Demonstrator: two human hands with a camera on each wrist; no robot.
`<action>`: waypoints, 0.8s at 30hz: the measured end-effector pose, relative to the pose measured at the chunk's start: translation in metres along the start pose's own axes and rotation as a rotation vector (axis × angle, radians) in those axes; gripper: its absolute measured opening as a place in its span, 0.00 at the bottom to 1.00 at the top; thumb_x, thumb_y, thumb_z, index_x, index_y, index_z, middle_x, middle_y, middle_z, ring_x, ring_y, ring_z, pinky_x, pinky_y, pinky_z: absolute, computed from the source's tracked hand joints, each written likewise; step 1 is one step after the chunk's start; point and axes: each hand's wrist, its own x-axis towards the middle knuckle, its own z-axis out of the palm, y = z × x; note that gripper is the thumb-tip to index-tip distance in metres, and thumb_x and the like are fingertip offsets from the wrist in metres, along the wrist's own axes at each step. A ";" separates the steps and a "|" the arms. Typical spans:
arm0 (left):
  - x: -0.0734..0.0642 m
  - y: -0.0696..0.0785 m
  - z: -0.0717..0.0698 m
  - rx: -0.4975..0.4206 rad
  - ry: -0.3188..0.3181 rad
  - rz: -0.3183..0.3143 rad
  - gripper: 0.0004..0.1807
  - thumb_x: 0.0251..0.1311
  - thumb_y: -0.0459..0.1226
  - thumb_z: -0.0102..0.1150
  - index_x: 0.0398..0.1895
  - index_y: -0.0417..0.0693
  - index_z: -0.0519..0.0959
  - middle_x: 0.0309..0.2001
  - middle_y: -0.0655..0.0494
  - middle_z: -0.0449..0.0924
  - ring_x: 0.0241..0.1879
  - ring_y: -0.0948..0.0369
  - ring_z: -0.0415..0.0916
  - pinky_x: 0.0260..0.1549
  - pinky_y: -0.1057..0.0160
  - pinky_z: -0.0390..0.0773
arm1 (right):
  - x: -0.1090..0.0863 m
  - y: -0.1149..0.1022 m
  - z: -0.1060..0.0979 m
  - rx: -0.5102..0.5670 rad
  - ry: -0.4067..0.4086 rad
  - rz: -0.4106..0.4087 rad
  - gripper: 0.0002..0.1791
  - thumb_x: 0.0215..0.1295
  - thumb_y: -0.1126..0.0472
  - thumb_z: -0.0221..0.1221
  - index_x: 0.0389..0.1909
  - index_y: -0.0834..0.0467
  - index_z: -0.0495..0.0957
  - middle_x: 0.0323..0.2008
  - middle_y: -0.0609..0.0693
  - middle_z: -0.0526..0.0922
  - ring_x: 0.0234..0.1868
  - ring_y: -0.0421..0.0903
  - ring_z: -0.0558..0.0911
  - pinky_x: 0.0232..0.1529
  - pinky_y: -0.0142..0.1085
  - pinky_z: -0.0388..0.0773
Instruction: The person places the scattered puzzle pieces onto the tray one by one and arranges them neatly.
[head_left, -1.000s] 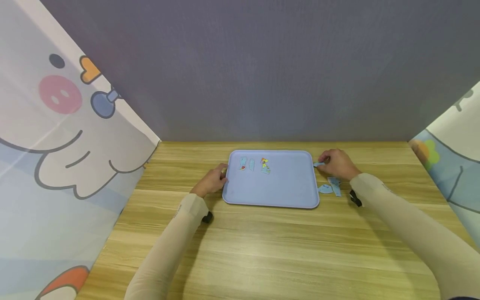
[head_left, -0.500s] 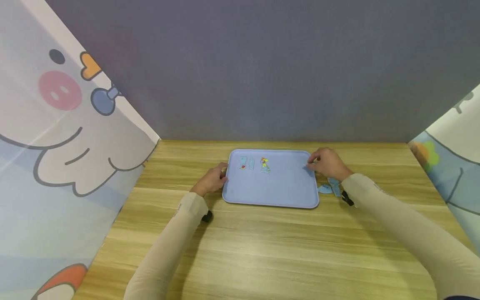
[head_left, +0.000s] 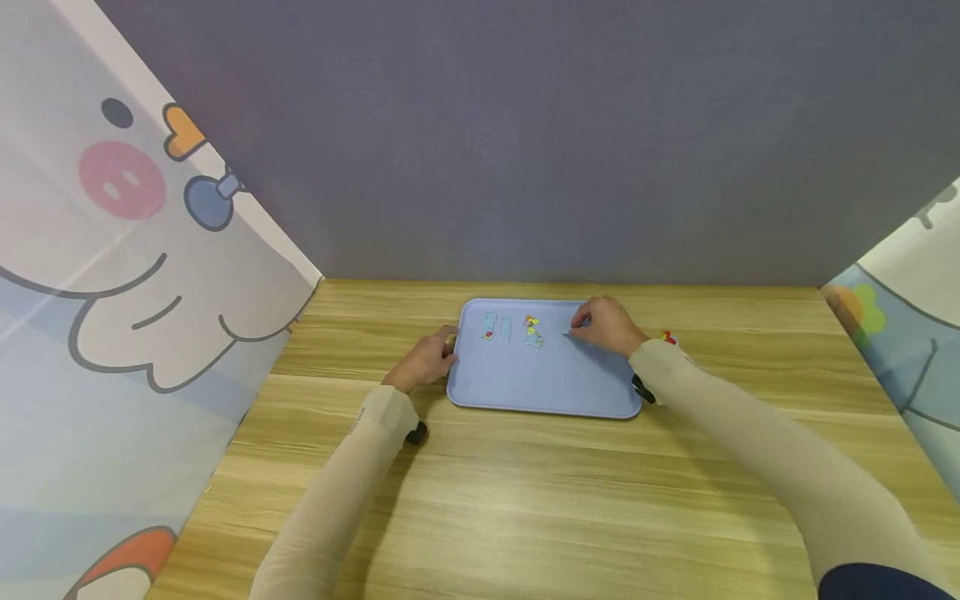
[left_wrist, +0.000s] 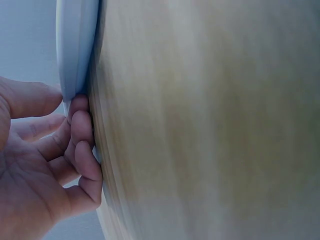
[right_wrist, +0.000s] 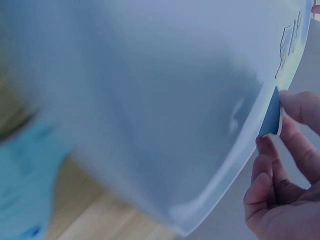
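At least five flat pieces (head_left: 506,328), three of them on one tray (head_left: 525,383), are visible.

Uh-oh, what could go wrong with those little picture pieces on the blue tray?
The right hand pinches a small blue piece between finger and thumb, so it might slip and drop.

The left hand holds the tray by its edge; a bump there could shift the pieces lying on it, like the yellow-printed piece.

The right sleeve is close to a red-printed piece beside the tray and might brush it away.
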 end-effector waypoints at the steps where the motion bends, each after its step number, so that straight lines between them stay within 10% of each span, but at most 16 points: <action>1: 0.000 0.000 0.000 -0.002 0.000 0.000 0.28 0.66 0.32 0.52 0.68 0.41 0.58 0.40 0.44 0.78 0.35 0.56 0.76 0.37 0.59 0.76 | 0.002 -0.001 0.002 -0.005 0.002 0.005 0.06 0.49 0.65 0.69 0.27 0.63 0.85 0.27 0.53 0.83 0.35 0.53 0.77 0.40 0.46 0.71; 24: 0.000 -0.003 0.000 -0.014 0.015 0.019 0.28 0.65 0.31 0.52 0.68 0.40 0.59 0.39 0.44 0.78 0.35 0.56 0.76 0.36 0.58 0.76 | 0.021 -0.027 0.021 -0.030 -0.011 0.216 0.06 0.53 0.62 0.68 0.28 0.62 0.86 0.34 0.55 0.82 0.38 0.51 0.77 0.39 0.43 0.73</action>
